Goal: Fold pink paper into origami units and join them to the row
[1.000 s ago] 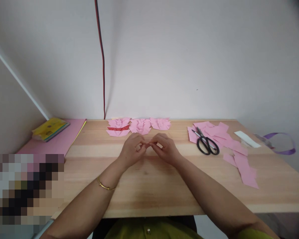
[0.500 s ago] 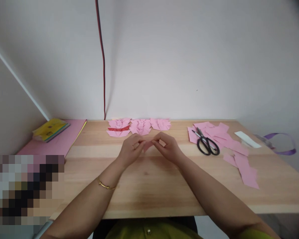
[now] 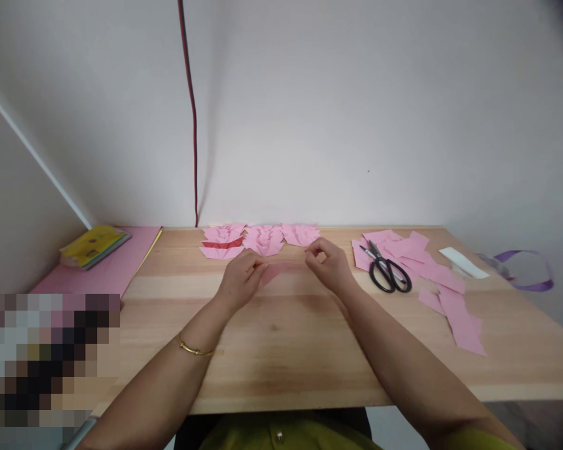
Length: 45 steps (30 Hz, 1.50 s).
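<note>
A small folded piece of pink paper (image 3: pixel 276 271) stretches between my hands, just above the wooden table. My left hand (image 3: pixel 241 281) pinches its left end between thumb and fingers. The paper's other end reaches the closed fingers of my right hand (image 3: pixel 327 265), which partly hide it. Behind the hands, several cut and creased pink paper pieces (image 3: pixel 264 240) lie in rows, and a dark red strip (image 3: pixel 222 243) crosses the left ones.
Black-handled scissors (image 3: pixel 389 272) and a pen rest on pink paper scraps (image 3: pixel 434 273) at right. Beyond are a white strip (image 3: pixel 463 262) and a purple band (image 3: pixel 528 270). At left, a yellow packet (image 3: pixel 94 245) lies on pink sheets (image 3: pixel 138 250). A cable (image 3: pixel 194 125) hangs down the wall.
My right hand has moved to the right, away from my left, so more of the pink paper shows between them. The left hand has shifted slightly left.
</note>
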Motion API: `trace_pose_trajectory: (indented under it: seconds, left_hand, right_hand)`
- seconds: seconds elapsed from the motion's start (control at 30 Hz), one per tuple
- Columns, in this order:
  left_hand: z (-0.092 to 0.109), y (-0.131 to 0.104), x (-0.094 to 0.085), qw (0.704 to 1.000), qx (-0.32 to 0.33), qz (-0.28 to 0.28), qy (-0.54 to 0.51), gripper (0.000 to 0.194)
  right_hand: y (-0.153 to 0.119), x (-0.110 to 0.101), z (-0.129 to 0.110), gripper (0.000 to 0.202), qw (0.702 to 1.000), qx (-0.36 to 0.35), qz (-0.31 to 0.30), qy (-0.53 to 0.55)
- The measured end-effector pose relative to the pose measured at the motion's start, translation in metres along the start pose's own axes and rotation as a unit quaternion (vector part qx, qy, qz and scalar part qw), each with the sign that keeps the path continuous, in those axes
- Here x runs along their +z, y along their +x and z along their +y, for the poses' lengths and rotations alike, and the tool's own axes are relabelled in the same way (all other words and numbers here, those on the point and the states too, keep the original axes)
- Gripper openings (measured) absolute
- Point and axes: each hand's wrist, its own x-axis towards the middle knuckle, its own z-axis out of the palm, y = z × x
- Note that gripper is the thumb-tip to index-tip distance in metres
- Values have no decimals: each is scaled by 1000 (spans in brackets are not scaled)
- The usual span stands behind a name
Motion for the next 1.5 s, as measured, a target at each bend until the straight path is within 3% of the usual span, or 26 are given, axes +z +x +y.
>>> trace_pose_trajectory:
  seconds: [0.07,0.17,0.23,0.37,0.47,0.57,0.73,0.9,1.07,1.2,1.3,1.4,1.5]
  left_hand:
    - [1,0,0,1000,-5,-6,1,22]
    - [5,-1,3,1000,-5,-27,-4,22]
    - [7,-1,5,999,-15,-23,-30,20]
    - [6,-2,8,991,-85,3,-99,16]
    - [4,-1,8,985,-118,6,-128,16]
    - [6,-2,8,988,-101,3,-117,16]
    - [12,-4,13,996,-2,-21,-90,14]
    - [13,-6,18,993,-43,-21,-110,9]
    - [2,-3,12,989,-75,-29,-123,10]
    - [-7,1,4,985,-139,14,-101,9]
    - [-2,3,2,983,-134,24,-125,11]
    - [9,1,6,984,-101,-3,-149,14]
    - [17,-3,13,978,-115,-17,-172,15]
  right_hand:
    - [0,-1,-5,6,1000,-20,-2,10]
    - [-7,5,-16,3,989,-105,-98,33]
    - [-12,10,-21,6,983,-122,-129,38]
    - [-17,16,-21,12,991,-67,-90,66]
    - [-17,15,-20,12,991,-46,-95,83]
    - [-17,15,-22,9,988,-63,-110,86]
    - [-20,17,-30,5,985,-104,-112,81]
    - [-21,17,-35,12,984,-108,-118,72]
    - [-12,4,-22,11,995,-18,-41,88]
    - [-3,-5,-7,15,990,69,11,126]
    - [-4,-1,-6,15,989,58,-28,131]
    - [-11,10,-12,15,988,20,-82,129]
    - [-18,20,-19,15,986,4,-103,134]
